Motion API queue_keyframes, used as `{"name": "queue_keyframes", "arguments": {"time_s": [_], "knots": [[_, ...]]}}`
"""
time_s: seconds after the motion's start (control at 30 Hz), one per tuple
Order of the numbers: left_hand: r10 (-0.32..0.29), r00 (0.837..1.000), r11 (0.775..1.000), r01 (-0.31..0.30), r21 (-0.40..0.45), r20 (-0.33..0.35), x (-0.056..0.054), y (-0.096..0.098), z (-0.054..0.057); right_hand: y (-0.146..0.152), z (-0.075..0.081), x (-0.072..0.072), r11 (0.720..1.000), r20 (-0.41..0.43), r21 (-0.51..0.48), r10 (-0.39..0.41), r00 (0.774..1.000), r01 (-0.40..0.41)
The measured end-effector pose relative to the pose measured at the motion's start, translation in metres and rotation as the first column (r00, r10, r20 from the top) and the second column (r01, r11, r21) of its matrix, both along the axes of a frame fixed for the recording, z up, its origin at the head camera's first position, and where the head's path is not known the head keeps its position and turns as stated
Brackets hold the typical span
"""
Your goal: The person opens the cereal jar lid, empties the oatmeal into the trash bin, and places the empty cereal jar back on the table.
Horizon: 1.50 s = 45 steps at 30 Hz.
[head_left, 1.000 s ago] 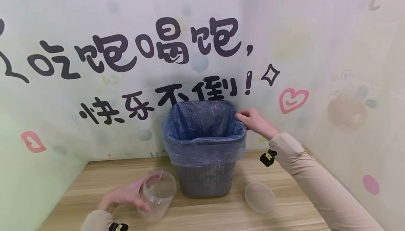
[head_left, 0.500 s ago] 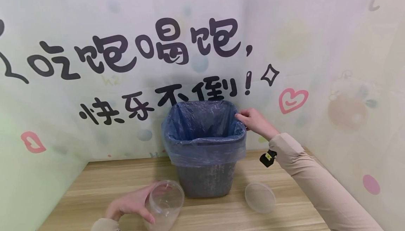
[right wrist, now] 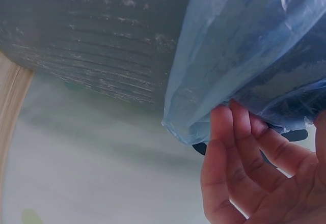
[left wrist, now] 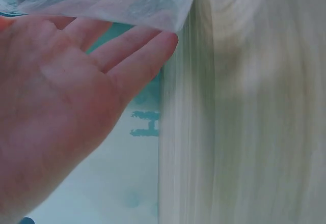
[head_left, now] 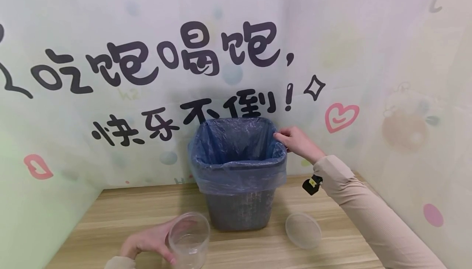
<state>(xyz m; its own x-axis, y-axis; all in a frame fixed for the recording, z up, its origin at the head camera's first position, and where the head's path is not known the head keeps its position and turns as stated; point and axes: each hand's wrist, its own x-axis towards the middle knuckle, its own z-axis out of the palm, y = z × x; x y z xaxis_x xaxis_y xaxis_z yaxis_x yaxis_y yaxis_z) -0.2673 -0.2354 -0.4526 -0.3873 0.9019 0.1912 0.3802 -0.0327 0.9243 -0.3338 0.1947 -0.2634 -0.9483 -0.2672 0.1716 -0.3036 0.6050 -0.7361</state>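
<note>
My left hand [head_left: 154, 239] grips a clear plastic round container [head_left: 189, 240], thumb in front and fingers behind. In the left wrist view, the container's see-through wall [left wrist: 147, 5] crosses over the fingers. A grey trash bin [head_left: 241, 209] stands against the wall, lined with a blue translucent trash bag [head_left: 239, 177] folded over its rim. At the bin's upper right edge, my right hand [head_left: 296, 141] pinches the bag and rim, its fingers [right wrist: 239, 158] under the folded plastic. A clear round lid [head_left: 303, 230] lies flat on the table, right of the bin.
The wood-grain table [head_left: 258, 250] runs back to a wall panel [head_left: 236, 11] with large black lettering. Side panels rise at left and right. A black wrist camera [head_left: 312, 184] hangs from the right sleeve.
My left hand has carried the container right and closer to me, then slightly left. The right hand stays at the bin's rim, and the lid has not moved.
</note>
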Motion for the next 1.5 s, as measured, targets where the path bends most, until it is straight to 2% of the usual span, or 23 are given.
{"name": "queue_keyframes", "arguments": {"time_s": [0.1,0.2,0.37,0.4,0.5,0.6,0.8,0.97,1.1,1.2,1.27,1.37,1.5], "knots": [[-0.042,0.999,0.999,0.041,0.015,0.017,-0.002,-0.002,-0.002,0.0,0.0,0.0,1.0,0.0,-0.003,0.002,1.0,-0.002],[-0.058,0.998,0.998,0.058,0.016,0.039,-0.003,-0.004,-0.002,0.0,0.0,-0.001,1.0,-0.002,-0.003,0.003,1.0,-0.003],[-0.03,0.999,0.999,0.029,-0.029,-0.021,-0.002,-0.009,0.0,-0.001,0.0,-0.003,1.0,-0.005,0.001,0.003,1.0,-0.003],[-0.018,0.999,0.999,0.016,-0.042,-0.04,-0.002,-0.01,0.001,0.0,0.0,-0.003,1.0,-0.006,0.0,0.001,1.0,-0.001],[0.04,0.998,0.995,-0.044,-0.089,-0.04,0.001,-0.013,0.005,0.001,-0.002,-0.005,1.0,-0.004,0.001,0.004,1.0,-0.004],[0.091,0.995,0.989,-0.094,-0.117,-0.032,0.004,-0.018,0.01,0.003,-0.003,-0.006,1.0,0.004,-0.003,0.006,1.0,-0.006],[0.097,0.995,0.99,-0.095,-0.108,0.014,0.004,-0.024,0.024,0.005,-0.003,-0.007,1.0,0.012,0.008,0.013,1.0,-0.013],[0.119,0.992,0.98,-0.126,-0.153,-0.049,0.001,-0.025,0.039,0.005,-0.004,-0.007,1.0,0.021,0.0,0.029,0.999,-0.029],[0.137,0.984,0.972,-0.157,-0.177,-0.115,-0.002,-0.022,0.054,0.006,-0.008,-0.008,0.999,0.024,-0.042,0.033,0.999,-0.032],[0.172,0.971,0.96,-0.203,-0.192,-0.165,-0.005,-0.019,0.065,0.006,-0.013,-0.01,0.997,0.027,-0.074,0.035,0.999,-0.033],[0.211,0.956,0.95,-0.25,-0.188,-0.204,-0.007,-0.016,0.07,0.008,-0.015,-0.011,0.996,0.025,-0.082,0.033,0.999,-0.031],[0.298,0.909,0.921,-0.354,-0.164,-0.293,-0.008,-0.012,0.075,0.01,-0.017,-0.01,0.995,0.028,-0.092,0.035,0.999,-0.033],[0.399,0.835,0.872,-0.474,-0.126,-0.378,-0.011,-0.01,0.078,0.015,-0.022,-0.01,0.994,0.051,-0.103,0.053,0.997,-0.047]]}}
